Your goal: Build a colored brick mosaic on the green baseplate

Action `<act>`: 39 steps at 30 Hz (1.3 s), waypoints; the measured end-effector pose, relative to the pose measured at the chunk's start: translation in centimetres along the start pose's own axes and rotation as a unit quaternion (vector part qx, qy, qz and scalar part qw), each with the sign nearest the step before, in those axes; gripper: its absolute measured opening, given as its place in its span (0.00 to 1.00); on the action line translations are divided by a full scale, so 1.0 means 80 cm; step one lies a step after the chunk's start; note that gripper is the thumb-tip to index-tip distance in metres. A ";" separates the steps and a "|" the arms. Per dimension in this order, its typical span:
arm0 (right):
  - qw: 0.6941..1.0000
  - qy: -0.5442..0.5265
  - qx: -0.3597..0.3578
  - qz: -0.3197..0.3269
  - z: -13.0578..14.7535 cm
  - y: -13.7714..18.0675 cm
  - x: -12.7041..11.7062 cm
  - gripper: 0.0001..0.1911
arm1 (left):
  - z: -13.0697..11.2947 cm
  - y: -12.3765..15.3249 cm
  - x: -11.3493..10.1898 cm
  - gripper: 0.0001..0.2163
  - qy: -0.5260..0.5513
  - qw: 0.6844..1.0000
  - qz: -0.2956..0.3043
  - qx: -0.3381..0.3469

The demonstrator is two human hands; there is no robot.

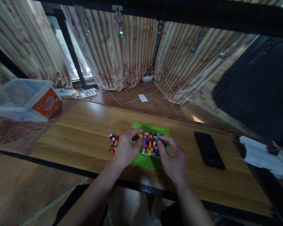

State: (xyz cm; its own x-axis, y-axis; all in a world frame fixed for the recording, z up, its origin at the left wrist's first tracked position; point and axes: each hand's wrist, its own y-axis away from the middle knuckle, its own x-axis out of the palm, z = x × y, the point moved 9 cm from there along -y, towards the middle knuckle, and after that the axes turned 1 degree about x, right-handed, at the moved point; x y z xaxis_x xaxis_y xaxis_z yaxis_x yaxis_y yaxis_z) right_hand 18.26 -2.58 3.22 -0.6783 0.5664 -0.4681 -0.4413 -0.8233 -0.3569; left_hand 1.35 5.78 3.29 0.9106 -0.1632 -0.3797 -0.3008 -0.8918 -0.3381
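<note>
A green baseplate (153,128) lies on the wooden table (85,125). On it sits a square patch of small multicoloured bricks (150,144). My left hand (127,147) rests at the patch's left edge, fingers curled and pinched against the bricks there. At the patch's right edge is my right hand (172,155), its fingertips pinched on the top right corner of the bricks. A small heap of loose coloured bricks (113,142) lies just left of my left hand.
A black phone (209,150) lies flat to the right of the baseplate. A clear plastic tub with an orange label (25,99) stands at the table's far left. Striped curtains hang behind, above a tiled floor. White papers (261,155) sit at the far right.
</note>
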 end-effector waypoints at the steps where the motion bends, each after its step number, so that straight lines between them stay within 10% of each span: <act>1: 1.000 0.008 -0.008 0.007 0.000 0.000 0.003 0.09 | 0.000 0.000 0.000 0.10 -0.003 1.000 0.003 0.001; 7: 0.994 0.053 -0.098 0.015 0.011 0.003 0.019 0.06 | 0.003 0.000 0.004 0.11 -0.024 1.000 0.018 0.001; 39: 0.997 0.047 -0.048 -0.025 -0.010 0.003 0.012 0.06 | 0.001 0.017 0.036 0.20 -0.011 0.964 0.264 -0.011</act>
State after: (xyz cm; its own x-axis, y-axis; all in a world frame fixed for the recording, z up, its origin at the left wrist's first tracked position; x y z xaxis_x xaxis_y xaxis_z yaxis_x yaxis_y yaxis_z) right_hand 17.95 -2.19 2.03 -0.5967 0.6107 -0.5206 -0.4109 -0.7897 -0.4555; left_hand 3.55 4.15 1.68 0.6250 -0.5883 -0.5131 -0.7153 -0.6949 -0.0746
